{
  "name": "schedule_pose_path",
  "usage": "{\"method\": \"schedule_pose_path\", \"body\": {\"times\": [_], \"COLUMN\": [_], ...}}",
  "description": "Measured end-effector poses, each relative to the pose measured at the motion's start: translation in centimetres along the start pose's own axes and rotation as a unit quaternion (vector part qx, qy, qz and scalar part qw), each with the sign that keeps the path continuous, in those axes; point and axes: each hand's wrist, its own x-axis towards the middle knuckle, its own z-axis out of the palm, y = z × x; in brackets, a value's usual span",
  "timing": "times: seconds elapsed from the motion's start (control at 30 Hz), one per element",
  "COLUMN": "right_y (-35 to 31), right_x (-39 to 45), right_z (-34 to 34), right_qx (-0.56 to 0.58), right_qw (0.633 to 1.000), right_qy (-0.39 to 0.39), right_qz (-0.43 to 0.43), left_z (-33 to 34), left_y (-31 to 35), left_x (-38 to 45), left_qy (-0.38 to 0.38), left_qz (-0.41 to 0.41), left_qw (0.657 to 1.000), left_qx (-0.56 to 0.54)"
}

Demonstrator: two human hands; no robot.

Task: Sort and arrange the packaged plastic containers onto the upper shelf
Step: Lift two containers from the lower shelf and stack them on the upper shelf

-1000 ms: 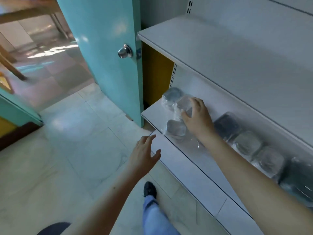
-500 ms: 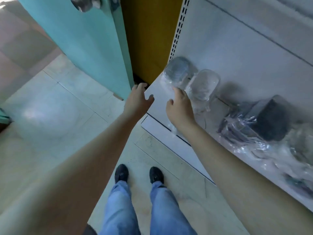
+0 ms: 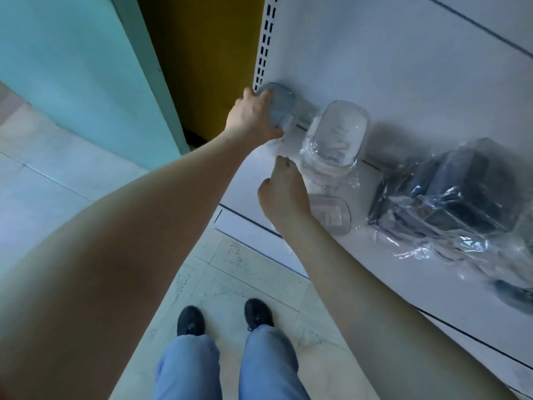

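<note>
Looking straight down at a white shelf (image 3: 389,82). The left hand (image 3: 251,116) has its fingers curled around a grey-lidded clear container (image 3: 278,103) sitting at the shelf's far left end, right by the slotted upright (image 3: 264,41). The right hand (image 3: 284,194) is on the plastic wrap of a clear container pack (image 3: 336,140) just right of that one; fingers look bent, but I can't tell if they're actually pinching it. Further right on the shelf there's a wrapped dark container pack (image 3: 461,192). A teal door (image 3: 72,67) stands left of the shelf.
</note>
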Motion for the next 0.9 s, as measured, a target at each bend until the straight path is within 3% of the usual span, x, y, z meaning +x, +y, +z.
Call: {"method": "schedule_pose_path", "body": {"times": [0.27, 0.5, 0.7, 0.8, 0.9], "right_y": [-2.9, -2.5, -3.1, -5.3, -7.8], "right_x": [4.2, 11.9, 12.6, 8.9, 2.3], "right_z": [1.8, 5.9, 6.1, 4.0, 0.3], "right_qx": [0.013, -0.043, 0.012, 0.048, 0.095], "right_qw": [0.999, 0.99, 0.987, 0.992, 0.993], "right_qy": [0.029, 0.05, 0.066, 0.049, 0.07], "right_qz": [0.009, 0.126, 0.145, 0.108, 0.017], "left_z": [-3.9, -1.3, -0.3, -2.0, -5.8], "left_y": [-8.5, -15.1, -17.5, -16.3, -13.5], "left_x": [-5.5, -11.8, -16.6, -19.3, -23.1], "left_qy": [0.119, 0.108, 0.077, 0.065, 0.05], "left_qz": [-0.057, -0.04, -0.042, -0.065, -0.076], "left_qw": [0.984, 0.985, 0.986, 0.981, 0.982], "left_qx": [-0.123, -0.132, -0.145, -0.168, -0.166]}}
